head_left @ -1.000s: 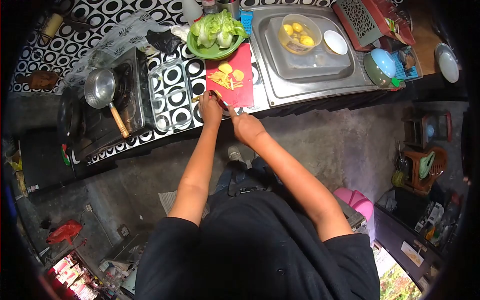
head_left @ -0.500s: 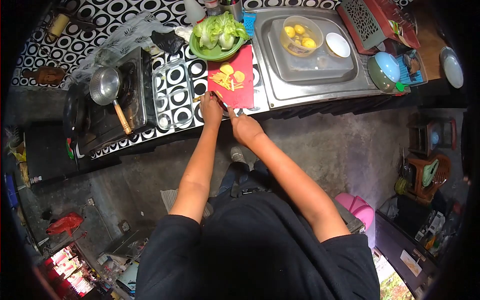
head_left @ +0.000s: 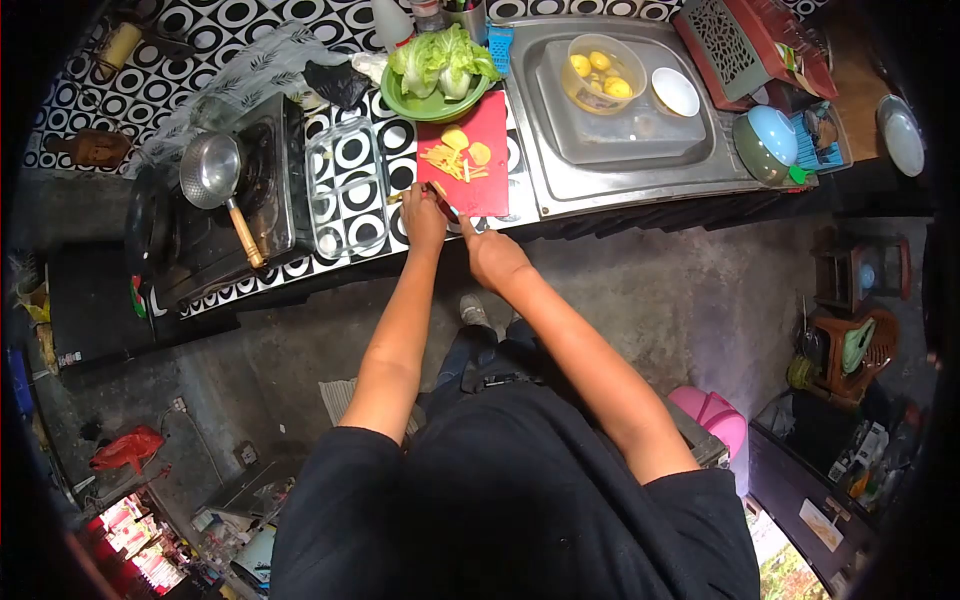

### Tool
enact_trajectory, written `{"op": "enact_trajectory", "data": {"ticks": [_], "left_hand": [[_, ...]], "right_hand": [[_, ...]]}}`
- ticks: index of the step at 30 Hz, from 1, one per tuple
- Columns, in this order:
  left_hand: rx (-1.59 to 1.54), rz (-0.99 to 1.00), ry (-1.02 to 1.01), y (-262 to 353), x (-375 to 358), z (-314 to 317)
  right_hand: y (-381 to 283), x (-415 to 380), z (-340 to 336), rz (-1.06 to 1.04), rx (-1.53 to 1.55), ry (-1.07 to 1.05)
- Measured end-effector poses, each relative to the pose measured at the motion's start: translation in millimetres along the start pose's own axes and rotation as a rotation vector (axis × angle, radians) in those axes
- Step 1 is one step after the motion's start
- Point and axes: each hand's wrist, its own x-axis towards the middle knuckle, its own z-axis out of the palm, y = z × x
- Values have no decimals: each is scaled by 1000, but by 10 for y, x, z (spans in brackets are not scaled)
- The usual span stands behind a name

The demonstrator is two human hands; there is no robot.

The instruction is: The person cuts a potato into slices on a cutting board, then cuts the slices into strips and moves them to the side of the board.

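On the red cutting board (head_left: 489, 122) lie thin yellow strips (head_left: 447, 162) and a few round yellow slices (head_left: 480, 154). My left hand (head_left: 424, 217) is at the board's lower left corner, its fingers pressed down on a small yellow piece that they mostly hide. Closed round a knife handle, my right hand (head_left: 494, 258) is at the board's front edge. The dark knife blade (head_left: 444, 203) points up and left, close beside my left fingertips. Green leafy vegetables (head_left: 440, 62) fill a green bowl (head_left: 408, 104) behind the board.
A clear glass dish (head_left: 346, 215) is left of the board, beside the stove (head_left: 282, 190) with a long-handled pan (head_left: 211, 172). Right of the board, the sink (head_left: 540, 150) area holds a tub of yellow pieces (head_left: 604, 75) and a white plate (head_left: 676, 91).
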Motion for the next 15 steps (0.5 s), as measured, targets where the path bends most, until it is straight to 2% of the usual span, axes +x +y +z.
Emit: {"op": "enact_trajectory", "data": {"ticks": [15], "left_hand": [[26,7,11,-30,1,45]], "right_hand": [[-12,-64,-27,39,41,-38]]}}
